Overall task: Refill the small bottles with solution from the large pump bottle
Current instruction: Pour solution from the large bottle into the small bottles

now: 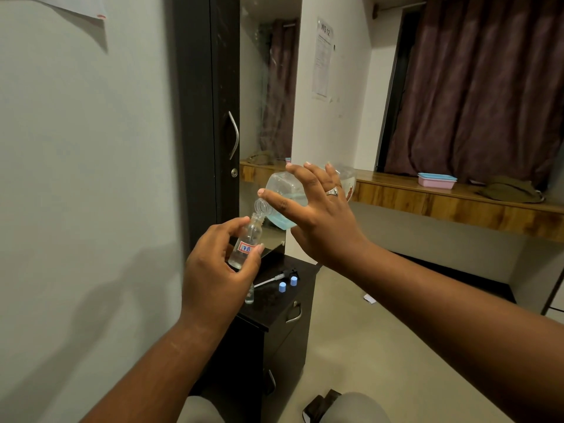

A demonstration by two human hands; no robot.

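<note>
I see left hand (213, 270) clamped on small clear glass bottle (245, 244) w/ red-edged label; right hand (317, 212) grips tilted large plastic bottle (285, 190), threaded neck touching small one's mouth, above dark tabletop (274, 303).

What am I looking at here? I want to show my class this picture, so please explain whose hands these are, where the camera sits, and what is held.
There is no machine: a person wears a camera on the head, looking down at their own bare hands. The left hand holds a small clear bottle with a red-edged label. The right hand tips the large bottle, its pump removed, so its open neck meets the small bottle's mouth; blue solution sits inside. Below, on a dark cabinet, lie the pump head, two blue caps and another small bottle.
</note>
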